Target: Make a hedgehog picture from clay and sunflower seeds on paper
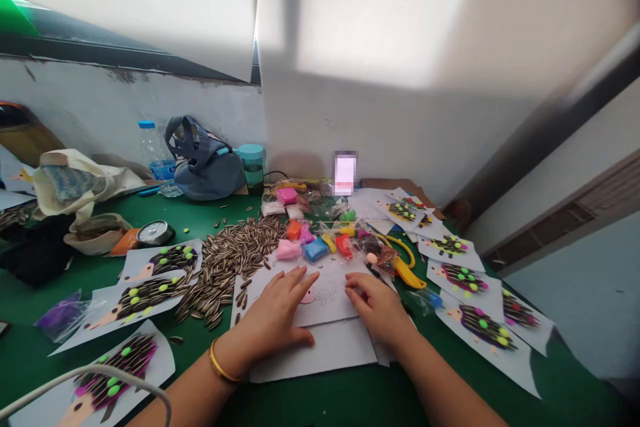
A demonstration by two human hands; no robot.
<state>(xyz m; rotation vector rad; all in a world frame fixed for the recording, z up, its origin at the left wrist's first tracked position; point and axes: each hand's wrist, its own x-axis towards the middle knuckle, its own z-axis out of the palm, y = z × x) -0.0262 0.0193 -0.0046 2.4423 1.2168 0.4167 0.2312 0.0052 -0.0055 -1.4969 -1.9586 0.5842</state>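
A white sheet of paper (345, 312) lies in front of me, with a pencil-drawn hedgehog (326, 288) whose face is pink. My left hand (283, 310) rests on the left part of this sheet, fingers spread and thumb stretched out. On the sheet's right side is my right hand (376, 307), fingers loosely bent, thumb tip apart from the forefinger, nothing visible between them. More white paper (315, 350) lies beneath. Just beyond the hands are bagged lumps of coloured clay, among them a blue one (317, 249) and a pink one (289, 249).
A heap of striped sunflower seeds (235, 253) spreads at left. Finished seed hedgehog pictures (465, 280) lie on both sides of the green table (210, 373). Yellow-handled scissors (409, 273) lie at right. A blue bag (207, 170), a bottle (156, 157) and a lidded cup (253, 170) stand behind.
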